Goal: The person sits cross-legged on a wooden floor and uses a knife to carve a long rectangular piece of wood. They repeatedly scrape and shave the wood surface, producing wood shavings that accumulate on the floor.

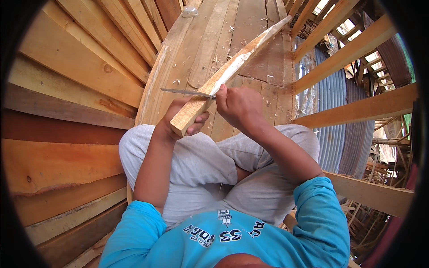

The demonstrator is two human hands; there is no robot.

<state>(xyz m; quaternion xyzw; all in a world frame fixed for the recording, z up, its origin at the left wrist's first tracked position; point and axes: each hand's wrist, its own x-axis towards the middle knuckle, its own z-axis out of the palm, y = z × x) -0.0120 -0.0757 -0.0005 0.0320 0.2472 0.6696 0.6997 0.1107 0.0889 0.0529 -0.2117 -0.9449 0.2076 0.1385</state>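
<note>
A long wooden stick (232, 67) slants from my lap up toward the far right, its upper part shaved pale. My left hand (181, 117) grips its near end from below. My right hand (238, 105) holds a knife (185, 92) by the handle, the thin blade pointing left across the stick. Both hands are above my knees, which are in light grey trousers.
I sit on a wooden plank floor (250, 31) strewn with shavings. Stacked boards (67, 89) form a wall on the left. Timber beams (357, 107) and corrugated metal sheeting (333, 94) lie to the right, past the floor's edge. A small round object (189, 11) lies far ahead.
</note>
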